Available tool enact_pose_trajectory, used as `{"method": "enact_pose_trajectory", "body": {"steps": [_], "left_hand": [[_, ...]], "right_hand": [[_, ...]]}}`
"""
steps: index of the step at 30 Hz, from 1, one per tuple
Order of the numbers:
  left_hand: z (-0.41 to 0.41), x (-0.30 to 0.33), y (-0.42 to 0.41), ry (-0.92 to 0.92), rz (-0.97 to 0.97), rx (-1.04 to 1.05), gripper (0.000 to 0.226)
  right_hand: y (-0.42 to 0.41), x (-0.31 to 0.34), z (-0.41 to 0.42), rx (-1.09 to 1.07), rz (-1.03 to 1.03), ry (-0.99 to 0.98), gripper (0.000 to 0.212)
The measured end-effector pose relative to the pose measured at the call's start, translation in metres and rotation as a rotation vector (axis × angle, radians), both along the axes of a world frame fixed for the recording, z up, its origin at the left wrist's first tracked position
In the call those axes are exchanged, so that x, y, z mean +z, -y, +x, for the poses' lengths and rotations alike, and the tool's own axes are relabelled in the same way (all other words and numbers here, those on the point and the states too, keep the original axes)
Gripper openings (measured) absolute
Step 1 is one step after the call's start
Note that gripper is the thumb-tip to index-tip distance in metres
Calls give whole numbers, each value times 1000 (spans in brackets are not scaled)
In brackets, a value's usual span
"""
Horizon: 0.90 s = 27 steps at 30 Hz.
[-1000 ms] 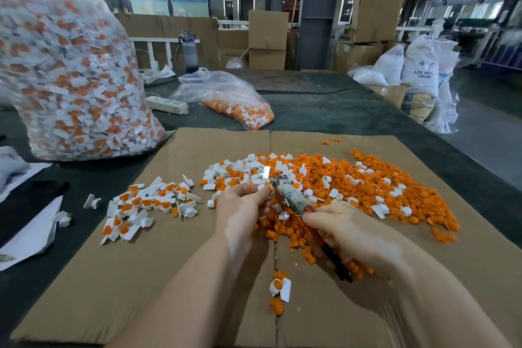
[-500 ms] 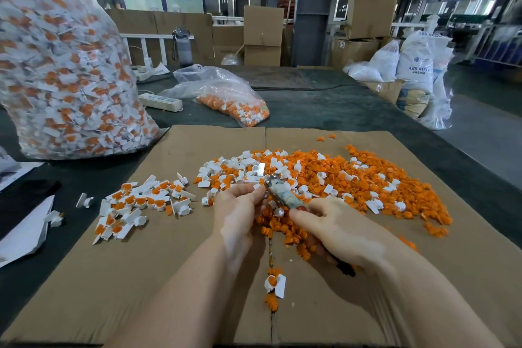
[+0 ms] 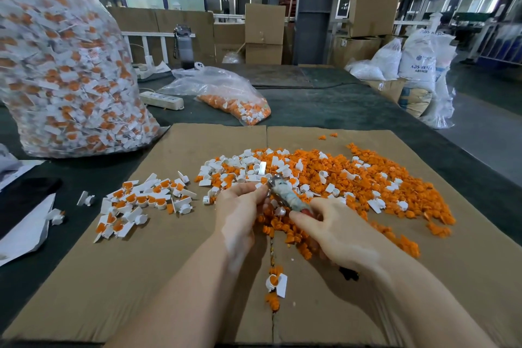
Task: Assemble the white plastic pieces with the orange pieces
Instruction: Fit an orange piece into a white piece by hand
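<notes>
Head view: two hands meeting over the orange pile.
Done pieces lie left on the cardboard; left hand pinches something small at the tool tip, right hand curled round its handle, tool slanting up-left. Loose white pieces and orange pieces lie just beyond.

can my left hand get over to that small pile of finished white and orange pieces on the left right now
Probably yes. The finished pile lies on open cardboard beside your left hand with nothing between, though its fingers seem to be pinching something at the tool tip.
</notes>
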<state>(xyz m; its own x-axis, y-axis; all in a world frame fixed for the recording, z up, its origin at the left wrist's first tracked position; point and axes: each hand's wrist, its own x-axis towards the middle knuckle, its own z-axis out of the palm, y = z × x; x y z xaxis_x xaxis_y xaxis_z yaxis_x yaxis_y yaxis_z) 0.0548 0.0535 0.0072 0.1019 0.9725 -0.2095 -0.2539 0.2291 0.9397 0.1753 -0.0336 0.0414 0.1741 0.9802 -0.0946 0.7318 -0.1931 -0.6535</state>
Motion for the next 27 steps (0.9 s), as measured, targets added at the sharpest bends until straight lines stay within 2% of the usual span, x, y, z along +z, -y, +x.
{"method": "enact_pose_trajectory", "body": {"steps": [7, 9, 12, 15, 19, 24, 27], "left_hand": [[-3, -1, 2, -34, 56, 20, 5], [-7, -6, 5, -131, 143, 24, 4], [-10, -16, 10, -389, 327, 7, 3], [-8, -23, 13, -544, 416, -25, 12], [-7, -30, 14, -678, 506, -13, 25], [-8, -33, 12, -609, 472, 8, 17], [-9, -32, 12, -590, 462, 13, 14]], "right_hand": [[1, -16, 7, -131, 137, 78, 40], [-1, -20, 14, -220, 186, 164, 42], [-5, -25, 30, -357, 224, 384, 45], [-8, -31, 43, -413, 191, 627, 51], [-13, -39, 52, -429, 160, 720, 58], [-16, -46, 55, -427, 122, 753, 70], [-16, -44, 51, -436, 58, 844, 72]]}}
